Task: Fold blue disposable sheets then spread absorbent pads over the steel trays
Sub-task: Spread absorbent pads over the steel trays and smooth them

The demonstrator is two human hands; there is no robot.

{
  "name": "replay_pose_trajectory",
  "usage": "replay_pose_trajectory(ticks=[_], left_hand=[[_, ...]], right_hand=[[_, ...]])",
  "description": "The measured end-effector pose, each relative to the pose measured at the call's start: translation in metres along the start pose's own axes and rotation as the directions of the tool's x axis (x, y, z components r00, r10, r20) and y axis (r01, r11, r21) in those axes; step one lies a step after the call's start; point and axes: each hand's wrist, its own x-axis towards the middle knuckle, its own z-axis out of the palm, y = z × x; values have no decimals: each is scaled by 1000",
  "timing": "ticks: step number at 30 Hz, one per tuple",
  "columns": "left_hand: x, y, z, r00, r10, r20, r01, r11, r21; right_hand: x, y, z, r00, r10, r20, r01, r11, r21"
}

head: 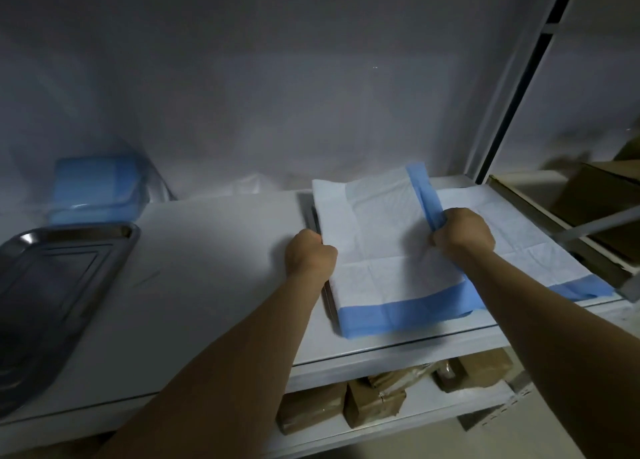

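Observation:
A white absorbent pad (384,237) with blue borders lies partly unfolded on the right half of the white shelf. Under its left side a thin strip of a steel tray (313,218) shows. My left hand (310,254) grips the pad's left edge. My right hand (462,231) grips a raised blue border fold near the pad's middle. More of the pad, or a second one, (519,244) lies flat to the right. A bare steel tray (52,278) sits at the far left.
A pack of blue disposable sheets (97,190) in clear wrap stands at the back left against the plastic-covered wall. Brown cardboard boxes (374,399) fill the shelf below. A metal upright (512,95) and another shelf with a box (595,209) are on the right.

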Motion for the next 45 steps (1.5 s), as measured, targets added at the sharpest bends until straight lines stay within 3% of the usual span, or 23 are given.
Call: replay_pose_trajectory(ticks=[8,14,20,24,26,28,31,36,45], left_hand=[[12,-7,-1,998,31,-61,-23,991,135],[15,-10,1,998,27,-54,-21,993,113],[10,-11,-1,999,23,-31,-20,998,67],[3,-7,-4,999,41,-12,-38,986,164],[-1,-4,-5,985,152,-76,-122,943,309],[-1,-2,-2,937,341,-79,-260,829,495],[7,1,5,872,476,116,-427,621,657],[21,8,13,846,369,384,-524,447,725],[42,3,13,872,225,434,-488,437,756]], right_hand=[[3,-3,16,999,17,50,-13,997,-79],[-1,-6,17,998,26,64,-14,985,-174],[2,-6,10,995,34,90,-20,987,-157],[1,-6,8,990,37,138,-13,986,-168],[2,-5,9,991,24,132,-2,986,-169],[3,-4,10,995,5,99,13,984,-177],[9,-4,13,995,-30,95,47,984,-174],[15,-3,19,994,-50,102,70,977,-200],[23,-10,27,994,-71,86,95,942,-321]])
